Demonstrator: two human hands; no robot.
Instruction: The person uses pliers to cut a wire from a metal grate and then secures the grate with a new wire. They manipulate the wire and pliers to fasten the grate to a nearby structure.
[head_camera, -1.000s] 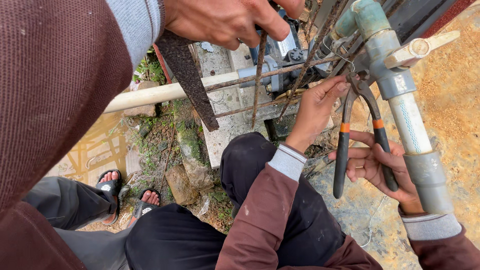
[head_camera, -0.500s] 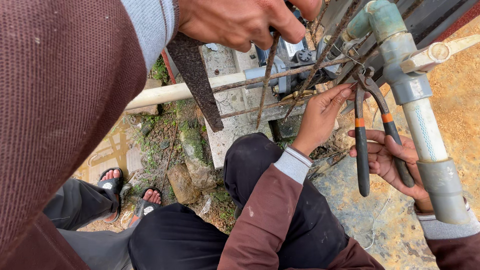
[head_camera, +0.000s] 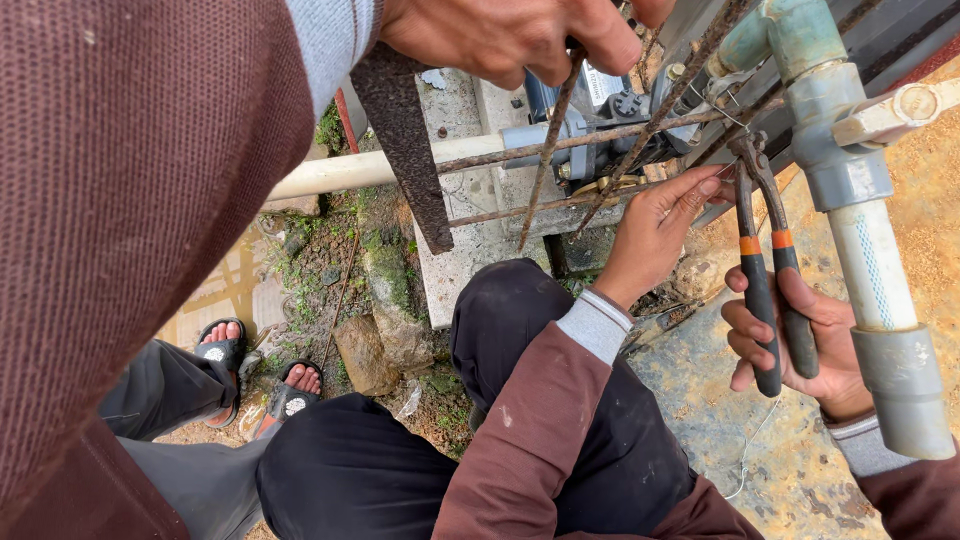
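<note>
View from above, at a rusty rod grid (head_camera: 620, 130). My left hand (head_camera: 500, 35) was at the grid's upper edge, with its fingers (head_camera: 610, 40) curled tight and clamped on an upright rusty rod (head_camera: 545, 150). That rod ran down from my fist and crossed two horizontal rods. A rusty flat bar (head_camera: 405, 150) hung just left of it, in front of a pale horizontal pipe (head_camera: 350, 172).

Below crouched a co-worker in black trousers. One co-worker's hand (head_camera: 655, 225) touched the lower horizontal rod near the grid's right edge. The other co-worker's hand (head_camera: 810, 345) gripped the black, orange-banded handles of pliers (head_camera: 765, 290), whose jaws met the grid at its right edge. Just beside the pliers stood a grey and white upright pipe (head_camera: 860, 240). My sandalled feet (head_camera: 225, 350) stood on the ground at lower left.
</note>
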